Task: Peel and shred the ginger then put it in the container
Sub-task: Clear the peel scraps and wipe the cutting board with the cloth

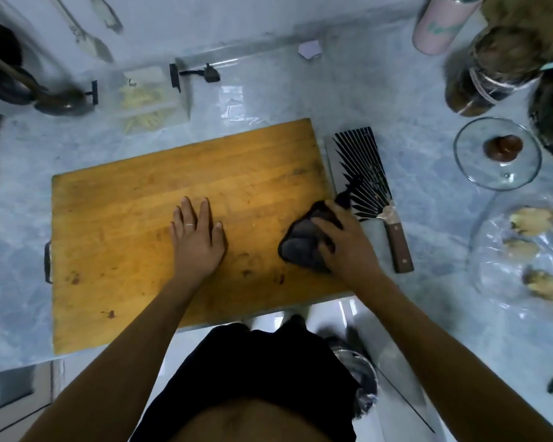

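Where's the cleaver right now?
The cleaver lies flat on the counter just off the cutting board's right edge, handle toward the person, beside the right hand gripping a dark cloth.

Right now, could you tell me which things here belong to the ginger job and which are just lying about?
Job:
clear plastic container of yellow ginger shreds
wooden cutting board
black-patterned cleaver with wooden handle
ginger pieces in the clear bag
dark cloth gripped by the right hand
left hand, flat on the board

Lying about:
glass pot lid
pink bottle
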Action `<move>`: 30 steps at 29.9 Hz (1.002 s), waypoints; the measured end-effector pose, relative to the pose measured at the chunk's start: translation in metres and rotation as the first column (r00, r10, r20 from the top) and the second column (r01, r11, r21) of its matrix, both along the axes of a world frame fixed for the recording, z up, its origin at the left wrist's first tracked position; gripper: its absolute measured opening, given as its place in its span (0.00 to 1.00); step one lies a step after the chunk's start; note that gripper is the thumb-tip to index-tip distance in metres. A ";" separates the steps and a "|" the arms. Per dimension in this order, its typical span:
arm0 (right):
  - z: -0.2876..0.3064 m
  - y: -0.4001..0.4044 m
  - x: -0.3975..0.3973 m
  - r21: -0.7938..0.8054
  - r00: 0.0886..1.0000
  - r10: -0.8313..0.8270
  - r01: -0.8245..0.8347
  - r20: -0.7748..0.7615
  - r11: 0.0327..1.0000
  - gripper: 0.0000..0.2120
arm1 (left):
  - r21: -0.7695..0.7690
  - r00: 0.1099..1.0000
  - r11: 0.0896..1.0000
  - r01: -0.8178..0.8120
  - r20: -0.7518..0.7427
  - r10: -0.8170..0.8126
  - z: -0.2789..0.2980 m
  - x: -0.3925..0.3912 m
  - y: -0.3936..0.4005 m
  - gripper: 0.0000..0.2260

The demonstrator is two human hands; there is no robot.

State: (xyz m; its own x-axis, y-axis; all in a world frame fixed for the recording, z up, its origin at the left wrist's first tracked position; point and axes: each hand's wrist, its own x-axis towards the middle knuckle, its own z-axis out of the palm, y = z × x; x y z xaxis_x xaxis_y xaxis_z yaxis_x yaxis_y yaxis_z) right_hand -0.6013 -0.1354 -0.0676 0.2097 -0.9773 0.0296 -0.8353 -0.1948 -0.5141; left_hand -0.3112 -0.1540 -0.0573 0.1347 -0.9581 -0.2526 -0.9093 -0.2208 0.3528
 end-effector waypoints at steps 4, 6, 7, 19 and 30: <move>0.009 0.034 0.098 0.031 0.996 -0.069 0.071 -0.050 0.997 0.21 | 0.013 0.998 0.998 0.063 -0.012 -0.063 0.000 0.013 0.002 0.29; 0.005 0.060 0.130 0.013 0.918 0.398 -0.398 0.006 0.917 0.22 | 0.017 0.992 0.995 0.096 -0.088 -0.094 0.003 0.022 0.003 0.25; 0.001 0.056 0.124 -0.020 0.870 0.493 -0.493 0.010 0.870 0.22 | 0.009 0.986 0.993 0.119 -0.121 -0.117 0.007 0.028 0.003 0.24; 0.008 0.040 0.248 -0.054 0.585 0.810 -0.811 -0.051 0.582 0.17 | -0.139 0.830 0.820 -0.556 -0.150 0.537 0.012 0.158 0.121 0.24; 0.020 0.048 0.364 0.033 0.690 0.724 -0.723 -0.013 0.690 0.19 | -0.248 0.800 0.762 -0.598 -0.116 0.589 -0.004 0.286 0.167 0.19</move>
State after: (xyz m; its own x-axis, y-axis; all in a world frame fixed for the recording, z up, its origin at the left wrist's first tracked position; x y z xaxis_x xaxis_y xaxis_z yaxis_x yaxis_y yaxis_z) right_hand -0.2376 -0.0877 -0.0478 0.8525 -0.5227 -0.0049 -0.4519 -0.7322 -0.5096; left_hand -0.0247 0.0133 -0.0614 0.6949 -0.7188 -0.0205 -0.6157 -0.6095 0.4994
